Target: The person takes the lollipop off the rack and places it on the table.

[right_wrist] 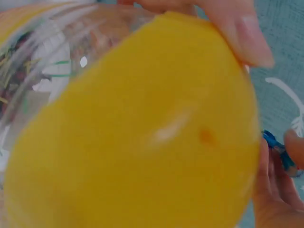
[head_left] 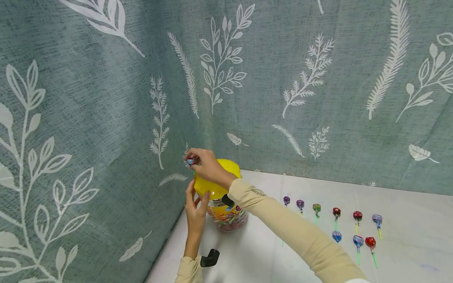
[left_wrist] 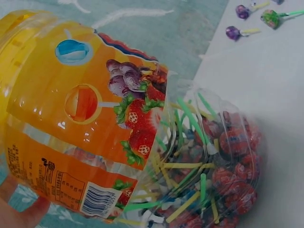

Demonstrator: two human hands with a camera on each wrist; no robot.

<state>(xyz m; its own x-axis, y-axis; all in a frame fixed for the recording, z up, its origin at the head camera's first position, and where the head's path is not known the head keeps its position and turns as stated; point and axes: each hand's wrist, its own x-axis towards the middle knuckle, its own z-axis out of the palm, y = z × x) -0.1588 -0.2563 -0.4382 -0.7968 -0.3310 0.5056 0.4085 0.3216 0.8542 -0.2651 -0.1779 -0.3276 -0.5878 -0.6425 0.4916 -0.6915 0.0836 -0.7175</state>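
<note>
My right hand pinches a lollipop in a blue wrapper beside a yellow-lidded jar. In the right wrist view, the blue lollipop shows at the right edge between finger and thumb. My left hand grips the near left side of the jar around its yellow lid, thumb in front. The clear plastic jar has an orange fruit label. Through its wall, lollipops with red wrappers and green and yellow sticks show. My right forearm hides part of the lid.
On the white table, several lollipops lie in two rows to the right, including a purple one, a green one and a red one. A leaf-patterned teal curtain stands behind and at the left.
</note>
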